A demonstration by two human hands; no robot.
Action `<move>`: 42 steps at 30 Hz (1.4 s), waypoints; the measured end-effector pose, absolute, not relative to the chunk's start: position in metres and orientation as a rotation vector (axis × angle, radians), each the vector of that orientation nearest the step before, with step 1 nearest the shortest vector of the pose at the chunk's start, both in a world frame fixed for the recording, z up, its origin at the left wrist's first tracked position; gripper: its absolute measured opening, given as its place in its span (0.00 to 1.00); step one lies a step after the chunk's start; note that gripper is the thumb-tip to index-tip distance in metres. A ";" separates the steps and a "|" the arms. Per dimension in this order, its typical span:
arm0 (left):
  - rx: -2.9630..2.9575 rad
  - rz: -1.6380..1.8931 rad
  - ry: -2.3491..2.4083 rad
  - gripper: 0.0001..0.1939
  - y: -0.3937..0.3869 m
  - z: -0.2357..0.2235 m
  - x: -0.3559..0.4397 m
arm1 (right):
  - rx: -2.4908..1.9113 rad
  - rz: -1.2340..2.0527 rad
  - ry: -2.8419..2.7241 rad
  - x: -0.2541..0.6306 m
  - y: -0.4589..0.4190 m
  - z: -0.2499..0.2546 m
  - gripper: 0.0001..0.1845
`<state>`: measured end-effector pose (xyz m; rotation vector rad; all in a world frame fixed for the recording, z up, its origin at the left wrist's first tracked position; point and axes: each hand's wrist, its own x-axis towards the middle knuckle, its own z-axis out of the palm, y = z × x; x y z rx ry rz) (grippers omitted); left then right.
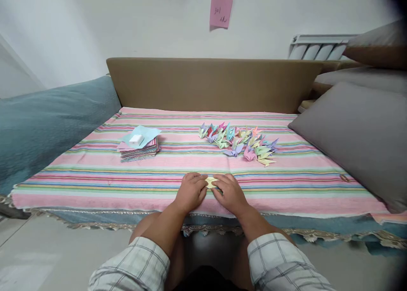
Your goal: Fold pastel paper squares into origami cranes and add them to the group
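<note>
A small folded piece of pale yellow paper lies on the striped cloth near its front edge. On its left side, my left hand presses it with closed fingers. My right hand pinches the opposite side, so both ends of the paper are covered. Beyond my hands, to the right, several folded paper cranes in many colours sit in a cluster. Back on the left stands a stack of coloured paper sheets, with a small white block resting on its light blue top sheet.
The cloth covers a sofa seat with a brown backrest. A blue armrest bounds the left, and a large grey cushion leans at the right. Near that cushion lies a small brown object. A pink note hangs on the wall.
</note>
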<state>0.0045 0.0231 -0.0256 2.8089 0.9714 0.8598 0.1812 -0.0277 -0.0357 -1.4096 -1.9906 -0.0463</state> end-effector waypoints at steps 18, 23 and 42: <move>2.560 0.861 1.048 0.03 0.030 -0.023 0.005 | -1.457 0.253 -1.778 0.182 -0.024 -0.037 0.05; 2.517 0.883 1.078 0.06 0.029 -0.022 0.007 | -1.445 0.299 -1.726 0.181 -0.021 -0.037 0.07; 2.381 0.782 1.384 0.06 0.030 -0.018 0.021 | -1.562 0.297 -1.598 0.172 -0.012 -0.040 0.06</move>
